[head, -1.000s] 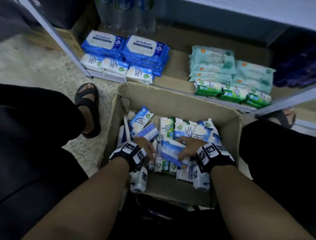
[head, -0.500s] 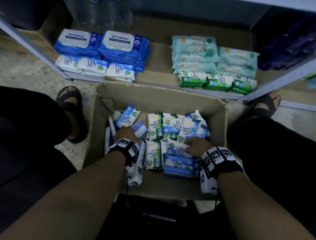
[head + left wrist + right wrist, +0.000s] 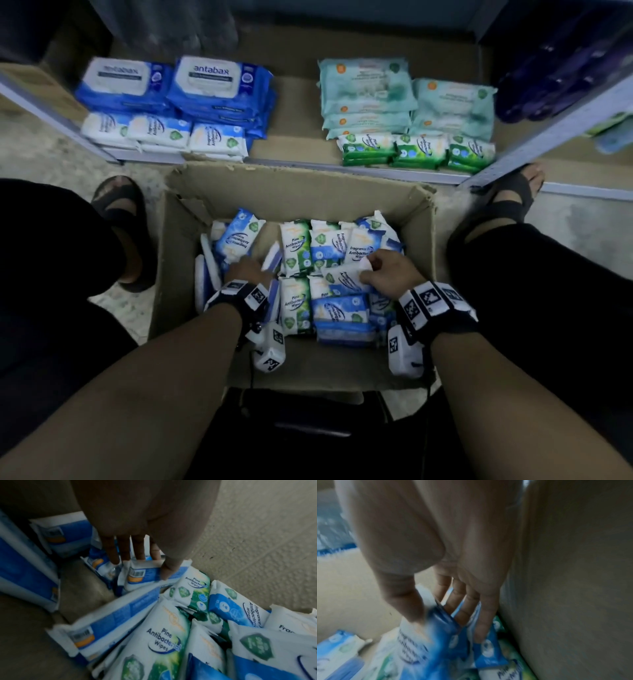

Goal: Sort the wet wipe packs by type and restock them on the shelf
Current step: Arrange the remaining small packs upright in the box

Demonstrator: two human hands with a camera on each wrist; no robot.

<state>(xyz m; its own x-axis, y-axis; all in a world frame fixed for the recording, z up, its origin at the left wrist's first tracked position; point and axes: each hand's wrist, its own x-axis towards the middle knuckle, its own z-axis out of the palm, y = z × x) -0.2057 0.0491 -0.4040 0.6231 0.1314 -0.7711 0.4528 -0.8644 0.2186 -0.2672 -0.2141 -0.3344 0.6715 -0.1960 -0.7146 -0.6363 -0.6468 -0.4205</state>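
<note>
Both hands down in the cardboard box [image 3: 301,192] on the floor, between our knees. Left hand [image 3: 245,270] on the left side of the box, fingers [image 3: 111,553] reaching down and thumb pressed onto a blue pack [image 3: 145,574] lying on edge; looks like a pinch on that pack. Right hand [image 3: 388,270] near the right wall, thumb and fingers [image 3: 486,622] closed around another blue pack [image 3: 447,631]; wrist view is blurred there. Box holds a mix of green pine packs [image 3: 295,251] and blue fragrance-free ones, some upright, some flat. Shelf [image 3: 294,150] just beyond the box: big blue packs [image 3: 219,89] far left with small blue packs [image 3: 217,138] in front, teal packs [image 3: 366,92] right with small green packs [image 3: 419,150] in front.
</note>
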